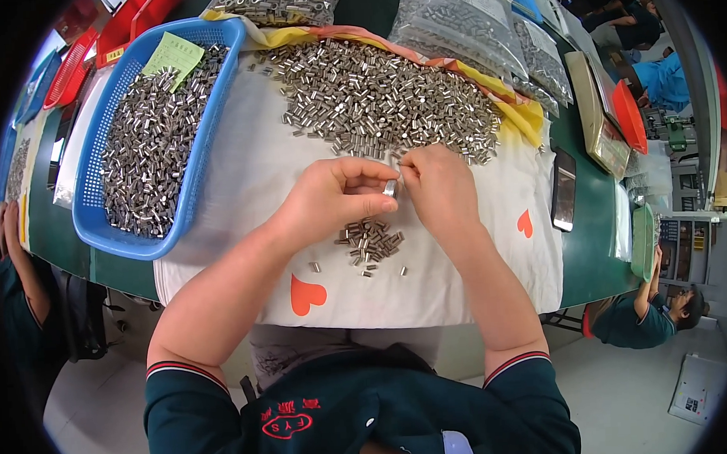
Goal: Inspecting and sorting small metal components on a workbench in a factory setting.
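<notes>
Between the thumb and fingers of my left hand point(330, 198) is a small shiny metal cylinder point(390, 188). My right hand point(441, 185) is closed in a pinch right beside it; whatever its fingertips hold is hidden. Just beyond both hands spreads a broad heap of small metal cylinders point(390, 92), reaching almost to my fingertips. A smaller pile of the same cylinders point(370, 241) lies on the white cloth point(471, 279) below my hands, with a few loose pieces around it.
At the left stands a blue plastic basket point(86, 190) of metal cylinders, a yellow-green note point(174, 58) on top. Clear bags of metal parts point(456, 20) lie at the back. A phone point(564, 191) rests on the green table at the right. Other people work on both sides.
</notes>
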### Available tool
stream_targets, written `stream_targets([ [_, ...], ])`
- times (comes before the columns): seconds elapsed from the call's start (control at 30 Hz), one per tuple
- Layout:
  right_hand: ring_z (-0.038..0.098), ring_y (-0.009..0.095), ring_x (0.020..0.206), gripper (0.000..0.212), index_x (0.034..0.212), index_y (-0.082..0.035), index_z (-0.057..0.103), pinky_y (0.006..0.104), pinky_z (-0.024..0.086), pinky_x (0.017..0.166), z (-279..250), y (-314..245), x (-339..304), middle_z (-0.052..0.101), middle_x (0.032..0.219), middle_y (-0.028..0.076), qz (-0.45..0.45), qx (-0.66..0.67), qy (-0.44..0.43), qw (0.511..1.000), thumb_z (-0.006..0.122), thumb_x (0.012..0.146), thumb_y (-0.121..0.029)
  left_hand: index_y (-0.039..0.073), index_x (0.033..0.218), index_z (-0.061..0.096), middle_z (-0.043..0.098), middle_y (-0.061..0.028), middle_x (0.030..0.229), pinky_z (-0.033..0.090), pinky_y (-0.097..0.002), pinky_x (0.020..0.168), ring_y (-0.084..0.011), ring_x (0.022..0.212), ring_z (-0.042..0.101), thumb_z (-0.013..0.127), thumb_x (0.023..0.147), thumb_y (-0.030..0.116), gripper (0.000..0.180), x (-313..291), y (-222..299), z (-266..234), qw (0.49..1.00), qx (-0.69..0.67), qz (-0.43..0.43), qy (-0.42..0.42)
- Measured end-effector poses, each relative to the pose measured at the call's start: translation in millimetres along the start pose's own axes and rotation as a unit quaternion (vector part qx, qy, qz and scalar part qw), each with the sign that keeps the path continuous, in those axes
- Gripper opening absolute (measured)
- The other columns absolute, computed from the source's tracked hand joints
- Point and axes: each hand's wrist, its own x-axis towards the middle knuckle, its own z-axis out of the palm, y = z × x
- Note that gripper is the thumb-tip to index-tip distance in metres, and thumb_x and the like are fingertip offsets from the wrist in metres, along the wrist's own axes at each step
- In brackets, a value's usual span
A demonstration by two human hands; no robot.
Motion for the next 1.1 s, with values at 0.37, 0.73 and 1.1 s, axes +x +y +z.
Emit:
stream_targets([
  [0.37,0.056,0.023,0.07,0.005,0.075,-0.004,0.058,0.031,0.045,0.063,-13.4,-6.0,-7.3,0.057,0.072,0.008,0.054,0.153,0.005,0.987,0.059,0.071,-0.007,-0.001,0.102,0.057,0.06,-0.0028,0.086,0.047,-0.0194,0.068,-0.0069,0.076,0.057,0.066,0.074,0.003,0.03,-2.4,-0.7,0.7,0.995,0.069,0.004,-0.067],
  [0.73,0.056,0.015,0.066,0.008,0.077,-0.001,0.059,0.0249,0.045,0.061,-30.5,-13.9,-27.1,0.059,0.075,0.006,0.022,0.403,-0.01,0.915,0.06,0.069,0.001,-0.003,0.104,0.055,0.06,-0.0038,0.082,0.048,-0.0213,0.068,-0.0078,0.074,0.057,0.064,0.073,-0.002,0.033,-0.1,5.4,1.2,1.0,0.014,0.011,-0.011],
  [1.1,0.057,0.017,0.062,0.01,0.076,-0.002,0.057,0.0251,0.045,0.055,-26.7,-20.7,-35.5,0.059,0.072,0.007,0.012,0.342,0.016,0.94,0.063,0.068,-0.002,-0.004,0.103,0.056,0.061,-0.0062,0.082,0.049,-0.0209,0.067,-0.0084,0.075,0.058,0.066,0.073,0.0,0.032,-1.5,1.5,0.5,0.999,0.035,0.004,-0.008],
])
